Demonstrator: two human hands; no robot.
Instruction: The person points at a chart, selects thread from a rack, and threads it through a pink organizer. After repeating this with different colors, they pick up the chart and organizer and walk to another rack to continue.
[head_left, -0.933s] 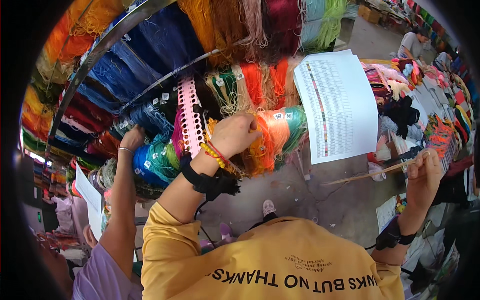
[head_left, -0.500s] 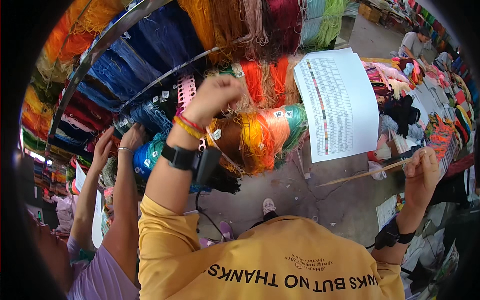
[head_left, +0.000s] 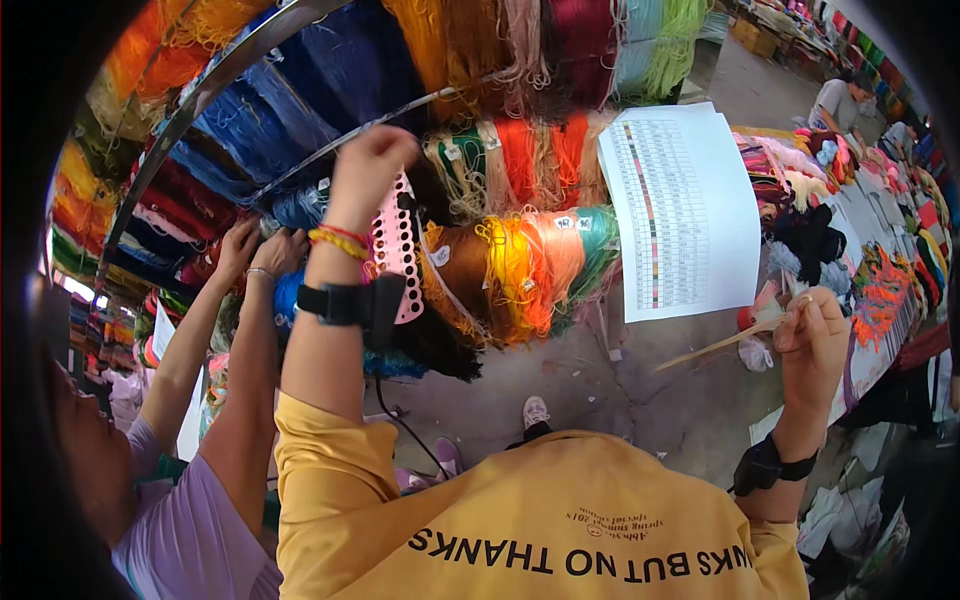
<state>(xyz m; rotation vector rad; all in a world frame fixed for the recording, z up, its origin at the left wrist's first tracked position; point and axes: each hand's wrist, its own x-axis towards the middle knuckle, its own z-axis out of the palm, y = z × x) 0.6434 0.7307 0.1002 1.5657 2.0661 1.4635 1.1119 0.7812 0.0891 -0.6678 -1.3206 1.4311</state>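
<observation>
My left hand (head_left: 372,165) is raised over the hanging yarn, its fingers curled together and slightly blurred; whatever they hold, if anything, is hidden. Just below it hangs a pink card (head_left: 405,290) with a row of holes along its edge. Beside the card are tagged thread hanks in brown (head_left: 462,265), yellow (head_left: 505,262), peach-orange (head_left: 553,255) and teal (head_left: 597,240). On the right, my right hand (head_left: 815,330) pinches one end of a thin beige bundle of thread (head_left: 705,352), whose free end points left. A white sheet (head_left: 690,210) with a printed colour table hangs between my hands.
A co-worker's hands (head_left: 262,250) work among blue hanks at left. Curving across the upper left is a metal rail (head_left: 160,140), with blue yarn (head_left: 330,75) hanging beside it. A table of yarn piles (head_left: 800,240) stands at right. Another person (head_left: 842,105) is farther back.
My left hand has moved left and slightly up, uncovering the pink card and the tagged hanks behind it. My right hand has shifted left with the beige thread.
</observation>
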